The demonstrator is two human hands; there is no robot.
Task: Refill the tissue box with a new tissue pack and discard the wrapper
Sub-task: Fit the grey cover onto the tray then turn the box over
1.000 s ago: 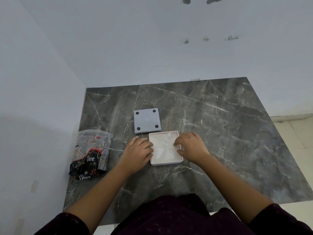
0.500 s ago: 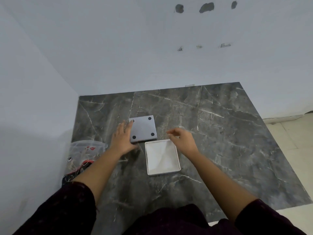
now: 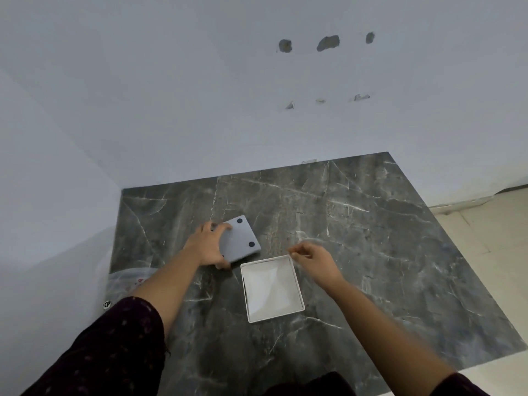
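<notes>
My left hand point(image 3: 208, 247) grips the lid point(image 3: 239, 240); right hand point(image 3: 310, 260) loosely curled, empty, at box's point(image 3: 272, 287) 1 o'clock corner. Wrapper point(image 3: 125, 284) at 9 o'clock, half-hidden by my arm.

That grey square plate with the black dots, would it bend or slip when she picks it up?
The grey plate keeps straight edges in the left hand, so it is probably stiff. It looks thin, so likely light. Its black dots may be rubber feet that grip the table.

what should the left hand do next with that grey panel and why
Probably lift the grey panel and bring it over the white box. The left hand already grips its edge, the box lies open with tissues showing, and the right hand hovers empty at its far corner.
</notes>
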